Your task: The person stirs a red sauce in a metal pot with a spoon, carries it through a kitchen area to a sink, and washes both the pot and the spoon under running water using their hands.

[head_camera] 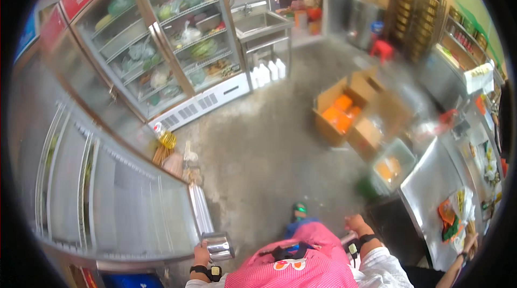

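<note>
My left hand (202, 253) grips a shiny metal cup or small pot (218, 246) at the lower left, next to the end of a glass-fronted display cabinet (137, 203). My right hand (355, 223) hangs over the floor on the other side of my pink apron (299, 265). Its fingers look curled, but blur hides whether anything is in them. A stainless steel worktable (432, 171) stands to the right of that hand. Both wrists wear black straps. Ahead of me, one green shoe (299, 208) shows on the concrete floor (258, 159).
Open cardboard boxes (333, 128), one with orange packages, and a plastic tub (394, 165) sit at right. An oil bottle (166, 138) and bags line the left cabinet. Behind are a glass-door refrigerator (198, 102) and a sink (258, 23). Another person's hand (468, 245) is over the worktable.
</note>
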{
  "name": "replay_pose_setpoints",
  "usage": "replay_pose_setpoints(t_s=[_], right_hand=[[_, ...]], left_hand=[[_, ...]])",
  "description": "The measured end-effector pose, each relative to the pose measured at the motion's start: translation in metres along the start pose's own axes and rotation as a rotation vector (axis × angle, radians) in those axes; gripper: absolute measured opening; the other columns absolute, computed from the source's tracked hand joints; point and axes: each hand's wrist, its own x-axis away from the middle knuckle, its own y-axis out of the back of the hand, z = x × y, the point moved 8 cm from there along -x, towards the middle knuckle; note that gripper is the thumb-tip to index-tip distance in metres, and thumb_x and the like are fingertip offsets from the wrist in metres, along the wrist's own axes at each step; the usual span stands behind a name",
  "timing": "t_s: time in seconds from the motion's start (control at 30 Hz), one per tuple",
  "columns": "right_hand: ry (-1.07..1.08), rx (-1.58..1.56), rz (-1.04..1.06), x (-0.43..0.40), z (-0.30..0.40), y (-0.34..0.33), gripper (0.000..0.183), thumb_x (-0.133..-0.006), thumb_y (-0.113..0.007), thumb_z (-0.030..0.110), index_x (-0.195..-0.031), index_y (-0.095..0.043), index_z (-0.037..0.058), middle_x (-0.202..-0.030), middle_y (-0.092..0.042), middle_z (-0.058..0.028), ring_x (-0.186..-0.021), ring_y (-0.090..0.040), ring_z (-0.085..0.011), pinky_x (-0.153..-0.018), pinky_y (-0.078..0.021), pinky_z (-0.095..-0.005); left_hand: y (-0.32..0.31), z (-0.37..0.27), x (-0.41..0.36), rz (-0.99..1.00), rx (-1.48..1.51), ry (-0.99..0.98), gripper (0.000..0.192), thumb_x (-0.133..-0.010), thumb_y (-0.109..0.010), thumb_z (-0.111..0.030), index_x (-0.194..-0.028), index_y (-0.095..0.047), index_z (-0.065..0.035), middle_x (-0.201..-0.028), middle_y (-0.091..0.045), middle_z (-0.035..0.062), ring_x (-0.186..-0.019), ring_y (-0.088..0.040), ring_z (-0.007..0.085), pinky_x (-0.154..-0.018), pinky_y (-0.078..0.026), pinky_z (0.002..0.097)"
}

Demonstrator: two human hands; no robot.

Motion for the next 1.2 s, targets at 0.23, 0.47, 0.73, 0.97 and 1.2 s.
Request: replay_pose_setpoints(t_s=[0.23, 0.47, 0.73, 0.97, 1.2], right_hand=[[-0.421, -0.384, 0.349, -0.212, -0.055, 0.05, 0.053, -0.095, -0.029, 0.034, -0.081, -0.069, 0.0016, -0.074, -0.068, -0.0066, -0.061, -0.063, -0.0163, -0.06, -0.0511, -0.0292], [-0.208, -0.302, 0.047, -0.47, 0.065, 0.253, 0.032, -0.084, -0.051, 0.036, -0.081, -0.07, 0.0114, -0.083, -0.068, -0.0092, -0.083, -0.064, -0.0274, -0.077, -0.049, -0.0382], [-0.145, -0.06, -0.284, -0.687, 0.102, 0.385, 0.032, -0.084, -0.051, 0.031, -0.079, -0.069, 0.0048, -0.073, -0.067, -0.0109, -0.073, -0.065, -0.0267, -0.07, -0.0501, -0.0346], [-0.016, 0.311, 0.254, -0.764, 0.03, 0.381, 0.037, -0.086, -0.045, 0.035, -0.094, -0.067, 0.0062, -0.095, -0.067, -0.0112, -0.089, -0.064, -0.0234, -0.076, -0.0491, -0.0351], [-0.195, 0.293, 0.037, -0.871, -0.09, 0.442, 0.033, -0.08, -0.053, 0.031, -0.092, -0.066, 0.0028, -0.092, -0.065, -0.0207, -0.085, -0.065, -0.0317, -0.074, -0.0509, -0.0434]], left_hand=[[-0.042, -0.182, -0.169, -0.062, -0.046, -0.105, 0.039, -0.091, -0.039, -0.028, -0.089, -0.063, 0.0032, -0.087, -0.061, 0.0267, -0.086, -0.058, 0.0418, -0.08, -0.045, 0.0454], [-0.069, -0.245, -0.261, 0.298, -0.59, -0.122, 0.039, -0.088, -0.043, -0.032, -0.09, -0.063, 0.0008, -0.092, -0.06, 0.0279, -0.09, -0.057, 0.0434, -0.081, -0.044, 0.0487], [-0.137, -0.394, -0.467, 0.469, -0.558, 0.038, 0.039, -0.088, -0.043, -0.032, -0.093, -0.063, 0.0008, -0.093, -0.06, 0.0276, -0.09, -0.056, 0.044, -0.081, -0.044, 0.0493], [-0.214, -0.628, -0.711, 0.346, -0.47, -0.293, 0.04, -0.089, -0.044, -0.034, -0.101, -0.06, 0.0006, -0.093, -0.06, 0.0273, -0.091, -0.056, 0.0448, -0.081, -0.044, 0.0499], [-0.297, -0.868, -0.857, 0.344, -0.392, -0.345, 0.031, -0.09, -0.044, -0.026, -0.094, -0.057, 0.0012, -0.097, -0.059, 0.0272, -0.095, -0.053, 0.0448, -0.08, -0.044, 0.0488]])
